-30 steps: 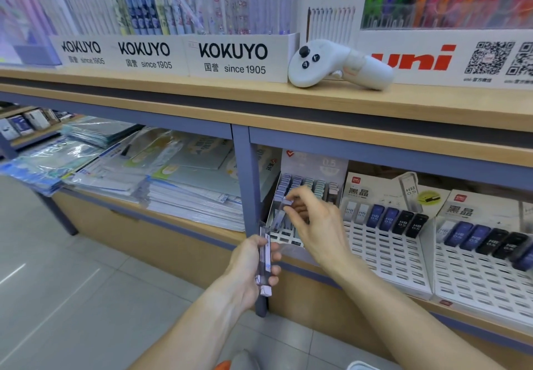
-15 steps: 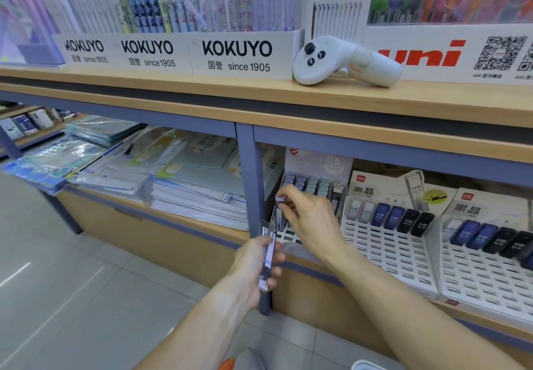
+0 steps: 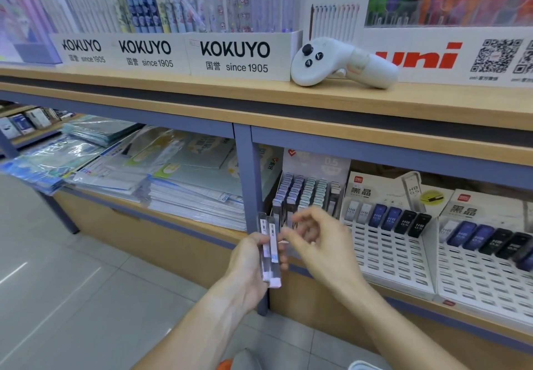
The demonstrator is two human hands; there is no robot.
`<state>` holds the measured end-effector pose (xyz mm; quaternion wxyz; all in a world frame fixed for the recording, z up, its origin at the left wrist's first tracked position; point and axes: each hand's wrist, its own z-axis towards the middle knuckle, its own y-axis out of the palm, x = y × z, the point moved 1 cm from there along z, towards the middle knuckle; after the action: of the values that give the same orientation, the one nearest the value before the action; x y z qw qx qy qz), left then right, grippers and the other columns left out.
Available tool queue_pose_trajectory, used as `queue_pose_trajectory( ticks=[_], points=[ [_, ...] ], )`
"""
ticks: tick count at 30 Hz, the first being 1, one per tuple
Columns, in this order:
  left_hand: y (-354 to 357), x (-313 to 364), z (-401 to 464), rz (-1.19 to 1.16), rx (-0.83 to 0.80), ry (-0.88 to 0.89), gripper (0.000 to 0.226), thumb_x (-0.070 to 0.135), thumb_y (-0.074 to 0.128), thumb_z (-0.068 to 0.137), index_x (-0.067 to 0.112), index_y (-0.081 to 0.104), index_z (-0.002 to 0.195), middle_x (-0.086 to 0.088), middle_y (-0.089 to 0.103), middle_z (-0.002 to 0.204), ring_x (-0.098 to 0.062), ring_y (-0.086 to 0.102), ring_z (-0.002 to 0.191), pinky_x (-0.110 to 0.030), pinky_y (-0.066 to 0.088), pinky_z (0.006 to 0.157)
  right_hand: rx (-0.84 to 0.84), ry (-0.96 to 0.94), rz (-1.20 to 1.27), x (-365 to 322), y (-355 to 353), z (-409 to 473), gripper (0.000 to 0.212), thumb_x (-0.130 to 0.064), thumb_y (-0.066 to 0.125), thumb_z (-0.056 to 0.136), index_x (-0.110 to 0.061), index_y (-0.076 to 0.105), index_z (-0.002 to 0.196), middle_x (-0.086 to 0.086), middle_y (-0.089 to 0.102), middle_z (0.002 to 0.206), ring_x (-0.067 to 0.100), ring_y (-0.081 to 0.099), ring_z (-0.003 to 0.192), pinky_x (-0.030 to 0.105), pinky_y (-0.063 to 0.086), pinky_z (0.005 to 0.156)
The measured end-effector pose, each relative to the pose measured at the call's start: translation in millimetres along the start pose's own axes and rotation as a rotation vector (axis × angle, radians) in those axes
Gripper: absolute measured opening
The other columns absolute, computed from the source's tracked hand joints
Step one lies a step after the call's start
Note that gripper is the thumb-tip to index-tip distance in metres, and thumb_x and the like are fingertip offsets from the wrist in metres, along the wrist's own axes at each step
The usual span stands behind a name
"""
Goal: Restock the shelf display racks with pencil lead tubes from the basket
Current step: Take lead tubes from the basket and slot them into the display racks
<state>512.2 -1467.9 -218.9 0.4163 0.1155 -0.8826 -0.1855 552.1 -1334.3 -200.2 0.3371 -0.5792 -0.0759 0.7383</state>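
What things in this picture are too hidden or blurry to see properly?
Head view only:
- The basket: not in view, so how many tubes remain is unknown.
- Right hand: motion-blurred fingers; whether it pinches anything is unclear.
- Lead tubes in the left hand: label print too small; the palm hides their backs.
- Leftmost rack: its lower front is hidden behind both hands.
- Right rack: cut off by the frame edge.

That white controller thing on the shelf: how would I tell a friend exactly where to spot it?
Start at the upper wooden shelf that carries the pen displays. Between the rightmost KOKUYO box and the red uni sign lies a white handheld controller on its side. It is the only loose gadget there, with a black thumbstick and two dark buttons on its round head.
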Motion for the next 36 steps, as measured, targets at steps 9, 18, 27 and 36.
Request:
queue_pose_trajectory(
  ticks=[9, 18, 27, 36],
  points=[
    [10.9, -7.3, -4.7, -0.104, -0.100, -0.074, 0.030, 0.009, 0.052, 0.097, -0.004, 0.070, 0.118, -0.024, 0.065, 0.102, -0.034, 0.068, 0.079, -0.040, 0.062, 0.069, -0.170, 0.400, 0.308, 23.2, -3.8, -46.2, 0.044, -0.032, 0.088, 0.059, -0.023, 0.064, 0.095, -0.001, 0.076, 0.077, 0.020, 0.073, 0.072, 0.047, 0.059, 0.081],
    [19.5, -22.0, -9.2, 0.178, -0.074, -0.092, 0.038, 0.017, 0.047, 0.093, 0.000, 0.080, 0.099, -0.005, 0.055, 0.068, -0.018, 0.048, 0.053, -0.025, 0.041, 0.047, 0.328, 0.305, 0.369, 46.1, -70.4, -42.2, 0.023, -0.010, 0.081, 0.083, -0.026, 0.070, 0.095, -0.006, 0.073, 0.089, 0.016, 0.071, 0.082, 0.032, 0.059, 0.075],
    [43.2, -26.8, -8.4, 0.281, -0.088, 0.036, 0.027, 0.004, 0.053, 0.094, 0.000, 0.078, 0.103, -0.012, 0.066, 0.082, -0.019, 0.051, 0.055, -0.029, 0.043, 0.047, 0.398, 0.012, 0.176, 40.7, -89.9, 31.6, 0.018, -0.015, 0.080, 0.085, -0.019, 0.071, 0.101, -0.010, 0.072, 0.089, 0.002, 0.067, 0.081, 0.017, 0.055, 0.074],
    [41.1, -30.1, -4.8, 0.435, -0.015, 0.153, 0.026, -0.002, 0.065, 0.090, 0.005, 0.064, 0.115, -0.014, 0.071, 0.096, -0.019, 0.060, 0.063, -0.028, 0.049, 0.052, 0.222, -0.153, -0.185, 55.6, -62.8, 63.4, 0.016, -0.016, 0.076, 0.089, -0.019, 0.071, 0.103, -0.008, 0.074, 0.089, 0.006, 0.070, 0.080, 0.025, 0.059, 0.080]
  ],
)
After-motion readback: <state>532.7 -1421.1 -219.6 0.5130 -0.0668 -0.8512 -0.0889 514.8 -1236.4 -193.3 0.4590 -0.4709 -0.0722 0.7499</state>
